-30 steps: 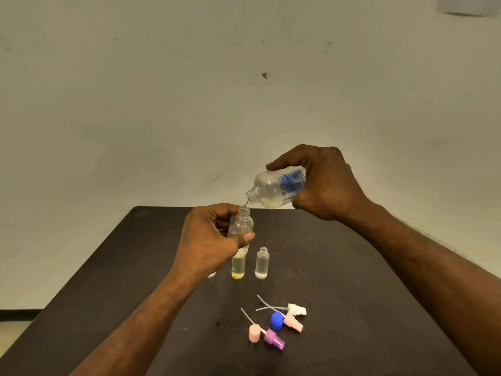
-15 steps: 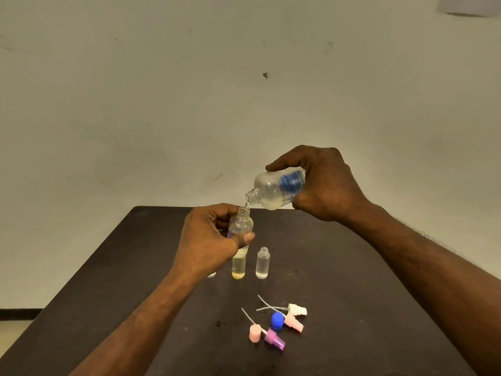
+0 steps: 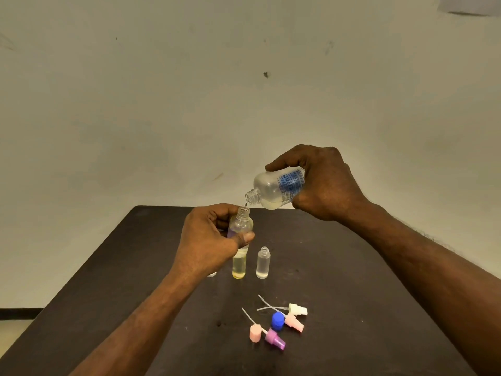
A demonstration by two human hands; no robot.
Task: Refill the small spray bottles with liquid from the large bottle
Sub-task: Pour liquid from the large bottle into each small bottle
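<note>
Just one view here, a wide-angle head cam looking forward and down from the person's own eye line. It sits close over the dark table [image 3: 352, 280], both forearms reaching in from the bottom corners, and a plain wall [image 3: 189, 104] fills the upper half.

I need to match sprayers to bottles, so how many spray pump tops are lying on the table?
4, all loose near the front of the table: a white one, a light pink one, a pink one and a purple one. The blue cap among them is a plain cap.
</note>
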